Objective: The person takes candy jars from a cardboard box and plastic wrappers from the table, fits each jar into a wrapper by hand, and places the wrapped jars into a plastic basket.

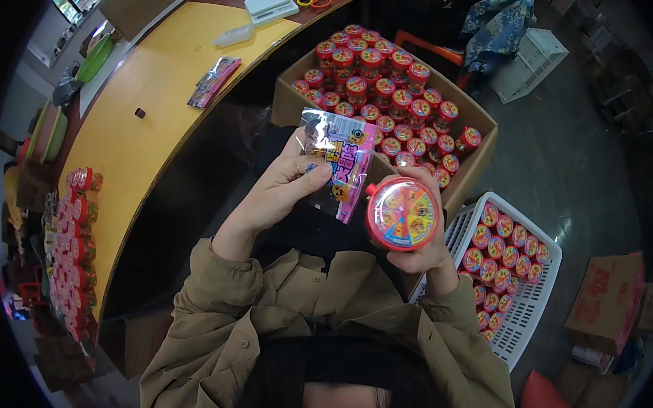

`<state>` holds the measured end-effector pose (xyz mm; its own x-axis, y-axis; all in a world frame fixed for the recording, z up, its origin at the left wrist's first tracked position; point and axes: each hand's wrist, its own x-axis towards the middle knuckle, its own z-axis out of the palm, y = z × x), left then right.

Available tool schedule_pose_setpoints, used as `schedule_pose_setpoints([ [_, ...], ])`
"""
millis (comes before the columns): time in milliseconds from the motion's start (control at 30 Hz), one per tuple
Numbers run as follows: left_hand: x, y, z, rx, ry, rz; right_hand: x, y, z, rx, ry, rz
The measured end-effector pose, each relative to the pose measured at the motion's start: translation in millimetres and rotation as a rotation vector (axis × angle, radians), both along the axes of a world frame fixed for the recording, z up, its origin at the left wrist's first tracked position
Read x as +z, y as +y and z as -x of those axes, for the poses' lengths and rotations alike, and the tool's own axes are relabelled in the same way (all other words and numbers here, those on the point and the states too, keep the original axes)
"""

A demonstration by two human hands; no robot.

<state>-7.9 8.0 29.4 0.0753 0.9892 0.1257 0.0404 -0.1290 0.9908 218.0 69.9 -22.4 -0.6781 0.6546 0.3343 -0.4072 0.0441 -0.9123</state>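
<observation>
The left hand (281,188) pinches a shiny bag (346,159), probably light, floppy and slippery, best held by its edge. Beside it, the right hand (425,258) hugs a red-topped jar (403,214), likely stiff, around its side.

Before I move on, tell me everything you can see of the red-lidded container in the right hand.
The red-lidded container shows a round, glossy, plastic-looking lid facing the camera. Its top is printed with wedge-shaped segments, including yellow and blue, with small pictures; a red tab juts from the rim's upper left. The body is largely hidden behind the lid. The right hand grips it beside the packet in the left hand.
</observation>
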Motion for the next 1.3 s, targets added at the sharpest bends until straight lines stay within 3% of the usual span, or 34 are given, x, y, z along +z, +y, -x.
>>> schedule_pose_setpoints([
  [33,-1,-2,1,-0.001,0.000,0.001,7,0,2,0.003,-0.071,-0.100],
  [100,-3,-5,3,-0.174,-0.263,0.126,2,2,6,0.004,-0.098,-0.195],
  [133,-1,-2,1,-0.193,-0.155,-0.060,-1,1,7,0.016,-0.088,-0.146],
  [367,-1,2,6,-0.141,0.041,-0.100,7,-4,7,-0.081,-0.210,-0.230],
  [433,8,0,2,-0.145,-0.030,-0.035,-2,-2,8,-0.085,-0.102,-0.105],
  [500,9,0,4,-0.108,0.218,-0.014,-1,-2,9,-0.073,-0.085,-0.179],
  [567,7,1,2,-0.104,0.112,0.011,8,-7,12,-0.066,-0.191,-0.282],
  [633,5,3,2,-0.226,-0.008,-0.156,12,-6,12,-0.116,-0.239,-0.372],
  [800,8,5,3,-0.125,0.327,-0.227,12,2,19,-0.135,-0.228,-0.602],
  [900,-1,4,2,-0.093,0.279,-0.277,1,-4,20,-0.100,-0.137,-0.392],
  [933,-5,4,0,-0.007,0.165,-0.262,-1,-9,21,-0.101,-0.137,-0.390],
  [1000,-4,1,-13,0.121,-0.173,-0.129,-3,-18,22,-0.029,0.006,0.039],
  [1067,-15,3,-15,0.104,-0.350,-0.141,-3,-20,20,0.002,0.004,0.041],
  [1100,-19,2,-17,-0.048,-0.595,-0.033,-3,-21,21,-0.009,0.017,0.018],
  [1167,-37,-7,-19,-0.109,-0.845,0.019,-1,-24,24,-0.012,0.049,0.067],
  [1300,-29,-3,-32,-0.066,-0.718,0.095,-9,-24,29,-0.072,-0.013,-0.034],
])
